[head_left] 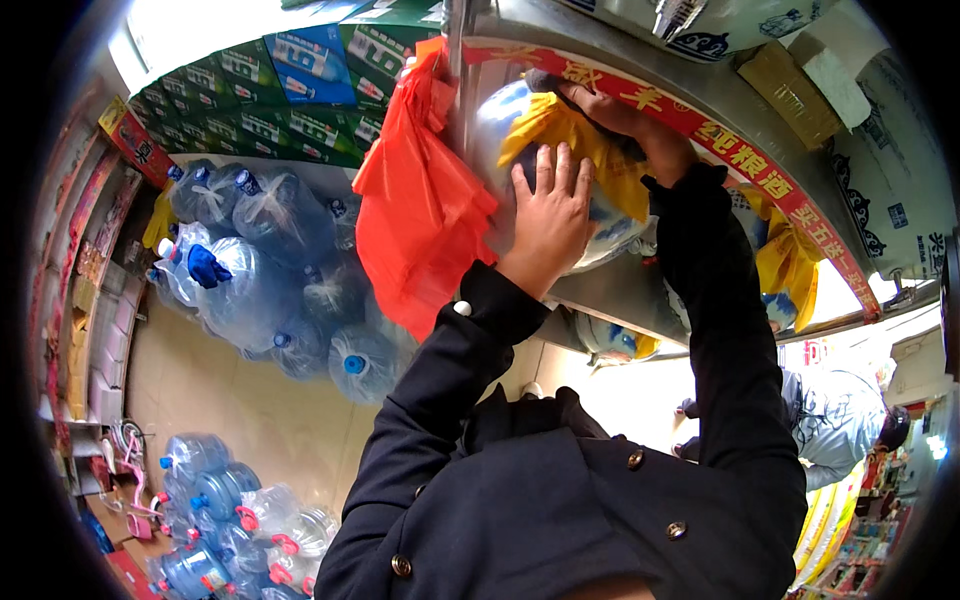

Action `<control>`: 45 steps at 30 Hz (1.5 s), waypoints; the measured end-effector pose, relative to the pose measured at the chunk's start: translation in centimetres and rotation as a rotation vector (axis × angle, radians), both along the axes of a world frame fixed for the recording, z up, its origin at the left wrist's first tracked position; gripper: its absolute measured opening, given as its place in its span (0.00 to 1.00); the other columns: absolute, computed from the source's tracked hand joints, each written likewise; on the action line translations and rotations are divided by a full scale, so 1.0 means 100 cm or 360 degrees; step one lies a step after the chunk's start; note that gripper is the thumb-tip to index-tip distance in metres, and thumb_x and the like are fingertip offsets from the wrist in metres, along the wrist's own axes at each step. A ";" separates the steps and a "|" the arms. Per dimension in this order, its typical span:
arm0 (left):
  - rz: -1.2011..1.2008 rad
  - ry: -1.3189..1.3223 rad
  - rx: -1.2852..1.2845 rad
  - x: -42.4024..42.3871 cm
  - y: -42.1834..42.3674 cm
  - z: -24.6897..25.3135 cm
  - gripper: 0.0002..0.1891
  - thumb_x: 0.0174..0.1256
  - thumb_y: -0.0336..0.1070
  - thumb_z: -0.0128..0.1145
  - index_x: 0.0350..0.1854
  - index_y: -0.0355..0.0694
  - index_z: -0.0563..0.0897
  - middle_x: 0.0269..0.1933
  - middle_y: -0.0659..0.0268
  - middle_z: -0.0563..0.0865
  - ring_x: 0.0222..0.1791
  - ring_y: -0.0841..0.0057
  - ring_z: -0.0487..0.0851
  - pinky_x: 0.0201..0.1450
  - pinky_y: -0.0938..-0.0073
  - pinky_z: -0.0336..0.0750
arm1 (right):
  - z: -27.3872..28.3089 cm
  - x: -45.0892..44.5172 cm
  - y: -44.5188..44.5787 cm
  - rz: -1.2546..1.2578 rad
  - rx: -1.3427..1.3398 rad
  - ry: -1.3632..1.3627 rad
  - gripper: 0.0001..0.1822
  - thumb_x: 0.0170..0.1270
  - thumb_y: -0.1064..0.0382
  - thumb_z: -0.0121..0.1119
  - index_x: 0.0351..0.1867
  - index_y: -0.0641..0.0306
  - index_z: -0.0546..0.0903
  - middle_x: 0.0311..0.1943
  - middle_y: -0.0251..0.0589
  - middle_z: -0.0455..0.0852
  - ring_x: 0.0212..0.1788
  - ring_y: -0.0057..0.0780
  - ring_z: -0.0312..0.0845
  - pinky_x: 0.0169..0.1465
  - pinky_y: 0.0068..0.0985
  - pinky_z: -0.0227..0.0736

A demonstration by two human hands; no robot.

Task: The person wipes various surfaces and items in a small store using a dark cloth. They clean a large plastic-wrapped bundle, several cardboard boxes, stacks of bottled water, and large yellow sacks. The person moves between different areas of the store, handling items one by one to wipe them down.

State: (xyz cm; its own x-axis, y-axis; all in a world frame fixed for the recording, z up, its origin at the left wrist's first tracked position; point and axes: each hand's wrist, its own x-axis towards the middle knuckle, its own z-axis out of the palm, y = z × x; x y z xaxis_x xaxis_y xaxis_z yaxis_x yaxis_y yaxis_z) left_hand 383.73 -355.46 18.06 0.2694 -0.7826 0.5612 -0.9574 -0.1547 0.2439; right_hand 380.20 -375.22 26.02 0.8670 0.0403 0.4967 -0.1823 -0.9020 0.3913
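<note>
A large round blue-and-white jar (499, 112) stands on a metal shelf, with a yellow cloth or plastic wrap (566, 131) gathered over its top. My left hand (553, 202) lies on the jar's wrapped part, palm down with the fingers spread. My right hand (607, 112) reaches behind the red banner's edge at the jar's far side and holds a dark cloth (544, 81) against it. Part of the right hand is hidden by the banner. A red plastic bag (420, 202) hangs from the shelf post, just left of the jar.
Large blue water bottles (259, 292) crowd the floor at left, with more empty-looking bottles (217, 487) below. Stacked green drink cartons (240, 75) stand behind. A red banner (742, 154) edges the metal shelf. At right, another person (840, 412) bends over. Shelving (82, 300) lines the far left.
</note>
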 end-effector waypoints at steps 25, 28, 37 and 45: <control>-0.0113 -0.0064 -0.0187 0.003 0.000 -0.014 0.33 0.54 0.50 0.67 0.62 0.46 0.72 0.69 0.54 0.65 0.72 0.50 0.58 0.66 0.39 0.56 | -0.015 -0.074 0.026 0.0587 0.0098 0.0052 0.18 0.62 0.64 0.59 0.54 0.59 0.77 0.63 0.44 0.75 0.70 0.47 0.61 0.73 0.42 0.54; -0.0142 -0.0118 -0.0237 0.006 -0.001 -0.018 0.33 0.52 0.50 0.68 0.61 0.46 0.74 0.69 0.51 0.66 0.72 0.51 0.59 0.64 0.39 0.57 | -0.023 -0.086 0.023 0.0589 0.0149 -0.0003 0.18 0.60 0.66 0.59 0.53 0.60 0.75 0.62 0.46 0.74 0.69 0.49 0.62 0.72 0.43 0.55; -0.0248 -0.0122 -0.0206 0.007 0.004 -0.010 0.32 0.55 0.46 0.66 0.64 0.48 0.72 0.69 0.48 0.66 0.71 0.47 0.59 0.70 0.46 0.55 | -0.047 -0.124 0.012 0.0599 0.0584 -0.0148 0.20 0.58 0.68 0.59 0.54 0.62 0.73 0.60 0.55 0.73 0.63 0.55 0.67 0.66 0.40 0.63; -0.0326 -0.0204 -0.0131 0.008 0.007 -0.001 0.33 0.56 0.46 0.65 0.66 0.47 0.71 0.69 0.47 0.66 0.71 0.47 0.60 0.70 0.49 0.56 | -0.071 -0.149 -0.028 0.0464 0.0888 -0.0412 0.18 0.62 0.65 0.56 0.54 0.64 0.73 0.55 0.56 0.76 0.58 0.56 0.71 0.61 0.40 0.67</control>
